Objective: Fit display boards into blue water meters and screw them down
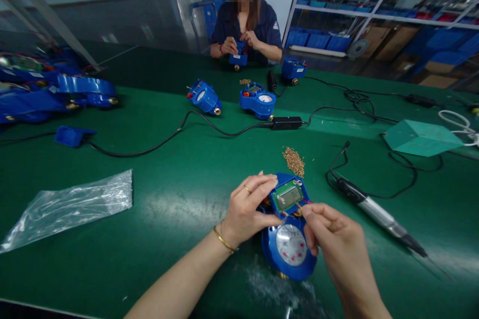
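Both hands are on the blue water meter that sits on the green table, close to the person's edge. Left hand is wrapped around the meter's upper left side, fingers curled over the top of the open housing next to the little LCD board. Right hand has thumb and forefinger pinched together right at the board's lower right corner; looks like something tiny is between them, but honestly can't make out what. The meter's white dial face is pointing up, below the display.

Just beyond the meter there's a small pile of brass screws, and off to the right an electric screwdriver lies flat with its cable looping away. A clear plastic bag lies well off to the left. Further up the table are two more blue meters and a black power adapter. Across the table, a co-worker in a dark blue shirt is fiddling with another meter.
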Available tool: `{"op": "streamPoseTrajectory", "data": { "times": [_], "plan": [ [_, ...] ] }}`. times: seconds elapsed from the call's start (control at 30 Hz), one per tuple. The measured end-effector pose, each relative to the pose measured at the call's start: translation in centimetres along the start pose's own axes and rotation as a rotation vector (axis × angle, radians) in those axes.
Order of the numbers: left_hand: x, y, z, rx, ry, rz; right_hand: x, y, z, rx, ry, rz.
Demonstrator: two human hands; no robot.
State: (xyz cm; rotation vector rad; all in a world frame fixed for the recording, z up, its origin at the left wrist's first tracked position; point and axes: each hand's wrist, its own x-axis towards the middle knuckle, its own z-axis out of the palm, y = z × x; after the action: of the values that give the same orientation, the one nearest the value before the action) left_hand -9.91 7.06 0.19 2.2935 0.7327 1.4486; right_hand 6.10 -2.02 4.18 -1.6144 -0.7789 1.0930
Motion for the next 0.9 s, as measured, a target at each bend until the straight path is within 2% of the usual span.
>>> {"op": "streamPoseTrajectory", "data": {
  "times": [0.5,0.73,0.9],
  "plan": [
    [0.1,0.3,-0.2,0.065,-0.015,0.063,-0.3,-1.0,0.5,-0.114,0.047,-0.003],
    [0.1,0.3,-0.1,0.042,-0.016,0.044,-0.9,-0.3,0.9,-0.088,0.030,-0.046],
    [0.2,0.2,-0.1,0.003,-0.046,0.026,-1.2,0.5,1.0,-0.114,0.072,-0.094]
  ]
}}
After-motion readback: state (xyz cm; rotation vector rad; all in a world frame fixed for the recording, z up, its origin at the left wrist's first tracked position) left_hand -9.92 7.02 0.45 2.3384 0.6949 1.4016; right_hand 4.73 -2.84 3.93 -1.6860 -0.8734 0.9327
